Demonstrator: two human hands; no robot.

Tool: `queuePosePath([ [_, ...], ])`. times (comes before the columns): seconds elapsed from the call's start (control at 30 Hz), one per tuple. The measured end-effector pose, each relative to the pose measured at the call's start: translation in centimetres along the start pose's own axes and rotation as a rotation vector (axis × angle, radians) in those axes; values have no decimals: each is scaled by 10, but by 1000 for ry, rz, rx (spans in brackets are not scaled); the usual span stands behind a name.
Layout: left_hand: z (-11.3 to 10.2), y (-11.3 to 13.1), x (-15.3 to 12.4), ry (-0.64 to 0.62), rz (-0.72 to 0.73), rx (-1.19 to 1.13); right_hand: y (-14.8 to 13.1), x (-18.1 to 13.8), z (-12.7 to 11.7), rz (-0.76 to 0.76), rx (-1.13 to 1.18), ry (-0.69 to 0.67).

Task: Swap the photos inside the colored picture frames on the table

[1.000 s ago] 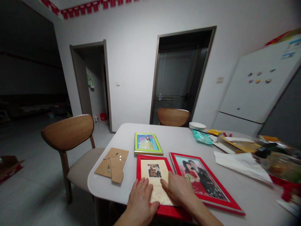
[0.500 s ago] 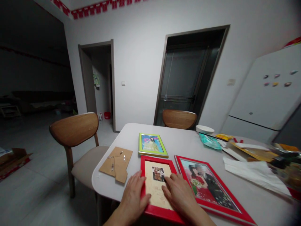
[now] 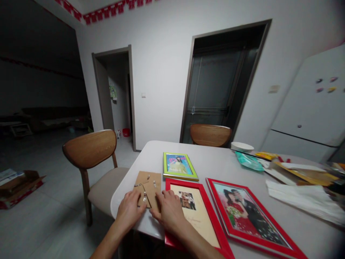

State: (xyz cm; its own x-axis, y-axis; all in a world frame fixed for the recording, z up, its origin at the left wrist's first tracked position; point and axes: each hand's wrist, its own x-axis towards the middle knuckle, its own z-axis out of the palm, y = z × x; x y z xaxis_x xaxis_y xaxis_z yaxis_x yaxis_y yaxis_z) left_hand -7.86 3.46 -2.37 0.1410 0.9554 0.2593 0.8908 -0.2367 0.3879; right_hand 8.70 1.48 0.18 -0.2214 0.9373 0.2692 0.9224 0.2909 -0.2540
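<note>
Both hands on the brown backing board, left of the small red frame.

White table (image 3: 205, 165) carries everything; wooden chair (image 3: 93, 151) stands off its left edge. Large red frame (image 3: 250, 216) lies right of the small red frame (image 3: 198, 212), just beside it; green frame (image 3: 179, 165) lies behind it, nearly touching its top edge. Crumpled white paper (image 3: 304, 199) sits further right, past the large frame. Backing board (image 3: 149, 185) lies flat against the small frame's left edge, metal clips up. Left hand (image 3: 130, 210) and right hand (image 3: 168, 210) both rest fingers spread flat on the board's near edge, pressing, not clamped around it.
</note>
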Motion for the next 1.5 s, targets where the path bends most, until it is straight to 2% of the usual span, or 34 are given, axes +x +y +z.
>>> queuePosePath([
  [0.17,6,-7,-5,0,34,-13,-12,14,7,20,-61,-59],
  [0.3,10,-10,-4,32,55,-37,-11,15,-1,44,71,-24],
  [0.4,0,-4,-5,127,148,-98,-5,10,-22,34,222,54],
  [0.5,-22,12,-6,228,259,-221,3,1,-52,-8,298,138],
  [0.6,-37,35,-9,266,271,-377,15,-12,-77,-41,349,183],
  [0.7,-27,60,-17,183,201,-540,36,-29,-88,4,315,153],
  [0.77,-12,74,-24,15,184,-579,53,-41,-89,71,262,85],
  [0.87,9,91,-33,-240,210,-483,78,-60,-84,146,195,-23],
  [0.97,15,105,-37,-358,246,-328,94,-75,-78,166,153,-62],
  [1.1,11,114,-40,-370,278,-257,97,-85,-77,162,132,-101],
  [1.3,16,114,-42,-372,334,-249,86,-86,-77,155,142,-148],
  [1.4,21,112,-41,-295,339,-223,85,-85,-66,217,76,-113],
  [1.5,25,105,-42,-282,365,-214,87,-85,-51,211,57,-84],
])
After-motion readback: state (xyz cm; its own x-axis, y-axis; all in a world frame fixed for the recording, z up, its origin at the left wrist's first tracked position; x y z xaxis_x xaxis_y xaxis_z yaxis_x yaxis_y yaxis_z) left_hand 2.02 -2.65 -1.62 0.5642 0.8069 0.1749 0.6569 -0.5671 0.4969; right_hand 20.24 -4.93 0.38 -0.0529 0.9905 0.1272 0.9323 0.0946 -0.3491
